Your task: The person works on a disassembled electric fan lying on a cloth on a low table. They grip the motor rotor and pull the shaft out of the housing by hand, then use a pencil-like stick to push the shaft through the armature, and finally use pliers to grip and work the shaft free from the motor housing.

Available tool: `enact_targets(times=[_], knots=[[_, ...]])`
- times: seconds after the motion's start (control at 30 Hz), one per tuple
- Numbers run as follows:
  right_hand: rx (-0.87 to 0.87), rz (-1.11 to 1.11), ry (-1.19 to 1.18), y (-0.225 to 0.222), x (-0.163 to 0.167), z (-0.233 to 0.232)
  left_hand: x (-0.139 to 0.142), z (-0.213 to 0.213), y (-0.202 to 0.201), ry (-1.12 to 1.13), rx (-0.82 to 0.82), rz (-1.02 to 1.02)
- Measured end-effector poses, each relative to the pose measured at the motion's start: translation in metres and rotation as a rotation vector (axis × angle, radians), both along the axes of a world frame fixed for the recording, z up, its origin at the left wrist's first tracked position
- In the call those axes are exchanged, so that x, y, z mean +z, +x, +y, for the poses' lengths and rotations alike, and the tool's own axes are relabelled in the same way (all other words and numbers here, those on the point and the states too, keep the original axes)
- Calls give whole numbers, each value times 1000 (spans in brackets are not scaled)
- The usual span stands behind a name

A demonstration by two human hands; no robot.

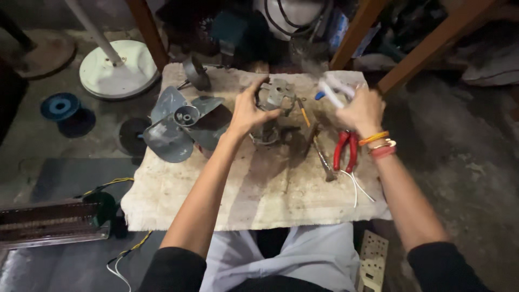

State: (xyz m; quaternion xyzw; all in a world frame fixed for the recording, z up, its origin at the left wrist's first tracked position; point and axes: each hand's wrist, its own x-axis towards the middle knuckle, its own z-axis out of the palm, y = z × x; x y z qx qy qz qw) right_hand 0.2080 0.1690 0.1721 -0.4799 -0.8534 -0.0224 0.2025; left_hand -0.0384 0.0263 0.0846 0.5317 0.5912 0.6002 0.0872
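Note:
A grey metal fan motor (275,103) stands near the far edge of a dirty cloth-covered board (254,194). My left hand (247,111) grips the motor's left side, thumb and fingers around its housing. My right hand (363,111) is raised to the right of the motor and is closed on a bundle of white wires (334,89), blurred by motion. Red-handled pliers (345,151) lie on the cloth just below my right hand. A screwdriver with a yellow shaft (304,113) and another metal tool (323,157) lie between the motor and the pliers.
A grey fan blade (181,124) rests on the cloth's left edge. A white round fan base (119,67) and a blue spool (59,106) are on the floor at left. Wooden legs (427,46) rise at the back right. A ribbed heater-like unit (54,221) lies lower left.

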Motion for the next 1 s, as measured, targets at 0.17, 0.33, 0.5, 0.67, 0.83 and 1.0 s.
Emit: enact_targets(times=[0.17,0.33,0.5,0.67,0.83,1.0], knots=[[534,542,214,-7,14,-27,-6,0,-3,-26,22,-55],[494,-55,-26,-11,7,-44,-12,-6,-1,-48,26,-59],[495,261,-82,-1,37,-33,-9,-9,0,-28,39,-62],[551,295,-45,-3,11,-47,-3,-12,6,-28,10,-139],[309,-77,-192,1,15,-34,3,-13,10,-104,80,-70],[442,380,-99,8,26,-34,-1,-17,10,-64,19,-139]])
